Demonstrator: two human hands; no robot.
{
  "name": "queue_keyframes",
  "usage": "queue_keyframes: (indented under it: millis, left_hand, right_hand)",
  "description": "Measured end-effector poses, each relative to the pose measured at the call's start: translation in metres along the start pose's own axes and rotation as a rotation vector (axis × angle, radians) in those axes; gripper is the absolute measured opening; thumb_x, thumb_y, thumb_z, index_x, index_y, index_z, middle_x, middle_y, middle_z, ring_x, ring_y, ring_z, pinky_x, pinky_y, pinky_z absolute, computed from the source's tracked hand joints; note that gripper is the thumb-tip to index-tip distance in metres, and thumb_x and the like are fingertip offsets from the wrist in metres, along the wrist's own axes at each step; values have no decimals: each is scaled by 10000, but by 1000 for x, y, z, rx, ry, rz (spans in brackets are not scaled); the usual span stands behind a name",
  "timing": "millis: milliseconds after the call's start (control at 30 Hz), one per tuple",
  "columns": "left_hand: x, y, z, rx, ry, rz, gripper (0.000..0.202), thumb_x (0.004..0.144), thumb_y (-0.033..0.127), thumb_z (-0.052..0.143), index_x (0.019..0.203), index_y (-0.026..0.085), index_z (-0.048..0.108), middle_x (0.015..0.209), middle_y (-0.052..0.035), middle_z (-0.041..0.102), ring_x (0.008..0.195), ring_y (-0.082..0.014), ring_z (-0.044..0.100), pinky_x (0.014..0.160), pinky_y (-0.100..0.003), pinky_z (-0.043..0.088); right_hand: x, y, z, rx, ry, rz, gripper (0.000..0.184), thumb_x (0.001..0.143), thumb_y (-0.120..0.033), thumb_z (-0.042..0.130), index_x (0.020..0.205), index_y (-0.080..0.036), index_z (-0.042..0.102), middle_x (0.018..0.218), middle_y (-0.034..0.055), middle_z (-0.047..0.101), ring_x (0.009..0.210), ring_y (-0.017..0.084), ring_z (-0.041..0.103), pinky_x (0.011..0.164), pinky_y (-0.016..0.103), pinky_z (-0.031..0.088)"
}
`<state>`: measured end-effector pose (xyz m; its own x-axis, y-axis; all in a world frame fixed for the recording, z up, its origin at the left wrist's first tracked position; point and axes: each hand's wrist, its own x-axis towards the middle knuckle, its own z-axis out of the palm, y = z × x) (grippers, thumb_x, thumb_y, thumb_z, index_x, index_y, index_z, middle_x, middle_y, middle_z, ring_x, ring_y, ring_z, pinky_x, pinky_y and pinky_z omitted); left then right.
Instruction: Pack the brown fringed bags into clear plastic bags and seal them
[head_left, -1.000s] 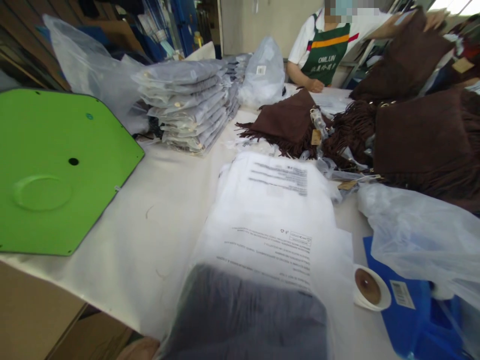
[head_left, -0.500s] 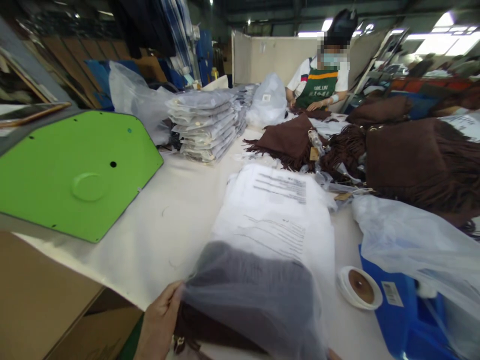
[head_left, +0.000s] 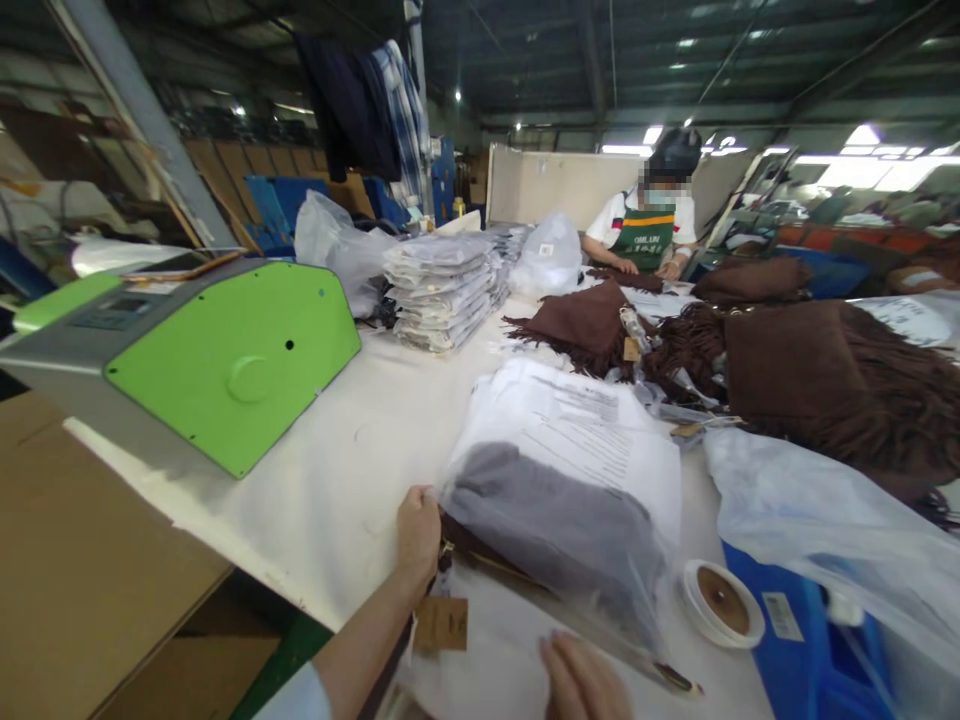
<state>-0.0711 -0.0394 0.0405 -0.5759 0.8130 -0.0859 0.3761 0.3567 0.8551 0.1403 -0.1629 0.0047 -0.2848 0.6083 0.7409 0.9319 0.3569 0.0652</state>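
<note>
A frosted plastic bag [head_left: 555,510] with printed text lies before me on a stack of similar bags [head_left: 525,390], a dark brown cloth item inside it. My left hand [head_left: 420,530] is closed on the bag's left edge, beside its mouth. Below that hand hangs a brown cardboard tag [head_left: 442,624] on a dark cord, next to small metal fittings. At the bottom, my right hand [head_left: 585,680] is slightly blurred, fingers stretched out over the pale plastic near the bag's mouth. It appears to hold nothing.
A green-sided machine [head_left: 247,370] stands left. Packed bags [head_left: 439,290] are piled behind. Brown fringed pieces [head_left: 795,370] lie right, with a tape roll [head_left: 721,602] and blue bin [head_left: 780,640] nearer. A co-worker [head_left: 645,230] handles brown material across the table [head_left: 337,480].
The view has tilted up and shifted left. The brown item sits further inside the plastic bag, and its tag has come into view. My right hand has entered further from the bottom.
</note>
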Motion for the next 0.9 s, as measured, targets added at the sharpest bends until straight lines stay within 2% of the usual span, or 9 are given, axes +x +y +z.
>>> queue_keyframes:
  millis: [67, 100, 233, 367, 500, 633, 767, 900]
  left_hand:
    - [0, 1, 3, 15, -22, 36, 218, 764, 241, 336, 672, 185, 525, 581, 5, 542, 558, -149, 508, 523, -249, 383]
    - [0, 2, 3, 25, -35, 58, 223, 771, 239, 328, 677, 185, 524, 595, 0, 553, 565, -150, 515, 529, -250, 390]
    - [1, 3, 0, 100, -94, 166, 257, 818, 268, 307, 720, 186, 529, 668, -25, 598, 651, -173, 566, 592, -268, 425]
    - [4, 5, -7, 236, -193, 281, 263, 848, 231, 291, 733, 195, 524, 684, -34, 620, 665, -177, 596, 635, -272, 428]
    - [1, 5, -11, 414, -274, 389, 300, 880, 199, 242, 782, 190, 525, 680, -49, 628, 641, -190, 613, 616, -278, 421]
    - [1, 2, -14, 573, -324, 517, 305, 851, 104, 248, 890, 180, 541, 855, -82, 655, 785, -207, 636, 681, -293, 442]
    - [9, -2, -19, 675, -404, 621, 350, 768, -11, 289, 854, 189, 563, 875, -79, 660, 828, -208, 640, 720, -285, 452]
    - [23, 0, -25, 729, -390, 635, 351, 863, 80, 218, 879, 159, 559, 875, -160, 641, 834, -286, 638, 711, -357, 456]
  right_hand:
    - [16, -13, 19, 155, -47, -180, 562, 760, 7, 332, 1296, -136, 423, 1030, 70, 669, 1020, 181, 594, 847, 276, 476]
    - [25, -17, 29, 166, -55, -201, 541, 761, 1, 321, 1276, -107, 445, 1107, 87, 640, 1095, 197, 549, 885, 289, 459]
    - [58, -24, 67, 54, -14, -89, 485, 799, -37, 273, 1234, -75, 484, 1219, 136, 566, 1211, 235, 436, 984, 379, 381]
    - [72, -22, 89, -72, -26, -110, 439, 790, -50, 307, 1162, -55, 539, 1217, 182, 554, 1203, 292, 433, 962, 449, 384]
    - [86, -19, 103, -131, -41, -74, 420, 784, -35, 316, 1123, -38, 564, 1242, 213, 528, 1205, 349, 416, 915, 540, 395]
    - [107, -12, 114, -161, -65, -35, 396, 796, -58, 348, 1125, -59, 567, 1290, 241, 474, 1233, 404, 366, 852, 619, 394]
    - [124, 0, 117, -155, -71, -63, 377, 799, -84, 369, 1106, -122, 584, 1302, 199, 481, 1167, 384, 454, 828, 595, 432]
    - [130, 17, 109, -127, -86, -142, 354, 828, -188, 375, 1118, -175, 579, 1307, 134, 497, 1159, 319, 482, 878, 510, 453]
